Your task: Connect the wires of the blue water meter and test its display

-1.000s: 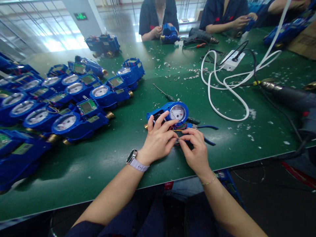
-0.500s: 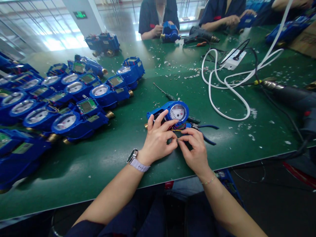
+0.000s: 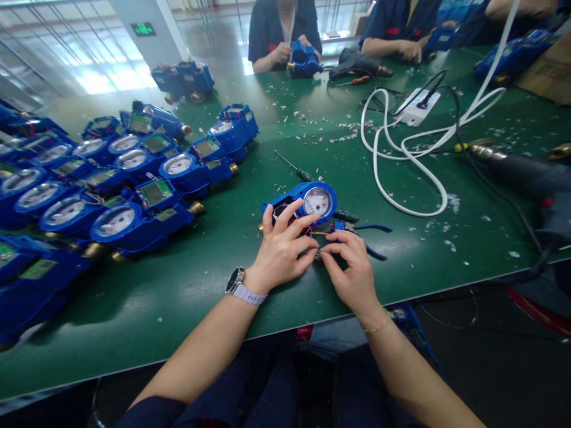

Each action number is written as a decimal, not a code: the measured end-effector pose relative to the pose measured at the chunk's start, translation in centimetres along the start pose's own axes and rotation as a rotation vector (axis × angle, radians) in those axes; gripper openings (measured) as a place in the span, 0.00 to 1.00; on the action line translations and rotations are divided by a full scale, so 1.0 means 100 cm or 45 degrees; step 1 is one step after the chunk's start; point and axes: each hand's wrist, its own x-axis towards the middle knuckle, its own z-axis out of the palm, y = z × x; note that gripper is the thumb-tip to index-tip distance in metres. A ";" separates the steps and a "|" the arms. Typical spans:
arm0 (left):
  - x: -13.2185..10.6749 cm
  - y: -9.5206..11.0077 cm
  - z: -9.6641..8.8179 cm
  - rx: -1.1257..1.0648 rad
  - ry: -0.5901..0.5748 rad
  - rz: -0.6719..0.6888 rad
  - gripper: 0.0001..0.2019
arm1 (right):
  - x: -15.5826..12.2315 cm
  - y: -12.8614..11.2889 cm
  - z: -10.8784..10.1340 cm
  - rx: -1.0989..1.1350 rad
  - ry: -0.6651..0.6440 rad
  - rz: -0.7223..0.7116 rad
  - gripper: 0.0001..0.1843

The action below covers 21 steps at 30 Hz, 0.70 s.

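A blue water meter (image 3: pixel 292 194) with a round white dial lies on the green table in front of me. Thin red, yellow and dark wires (image 3: pixel 329 228) come out of its near side. My left hand (image 3: pixel 282 252) rests its outer fingers over the meter's housing, while its thumb and index finger pinch at the wire ends. Opposite it, my right hand (image 3: pixel 352 270) pinches the wires between thumb and fingertips, the two hands almost touching. The exact wire ends are too small to make out. Blue-handled pliers (image 3: pixel 373 227) lie just beyond my right fingers.
A screwdriver (image 3: pixel 289 163) lies behind the meter. Several blue meters (image 3: pixel 118 220) crowd the left. White cable (image 3: pixel 377 172), a power strip (image 3: pixel 418 107) and a heat gun (image 3: pixel 513 169) occupy the right. Two co-workers (image 3: pixel 263 35) handle meters across the table; scraps litter the surface.
The view has shifted slightly, so everything sits a little further left. My fingers have moved only slightly at the wire ends, both still pinching. A co-worker's hand at the back right has lowered.
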 end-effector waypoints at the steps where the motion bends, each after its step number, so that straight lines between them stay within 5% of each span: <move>1: 0.000 0.000 0.000 0.009 0.000 0.012 0.06 | 0.000 0.000 0.000 -0.002 0.004 0.002 0.04; 21: 0.002 0.001 0.006 0.058 0.054 0.050 0.06 | 0.001 -0.002 0.003 -0.044 0.010 -0.026 0.06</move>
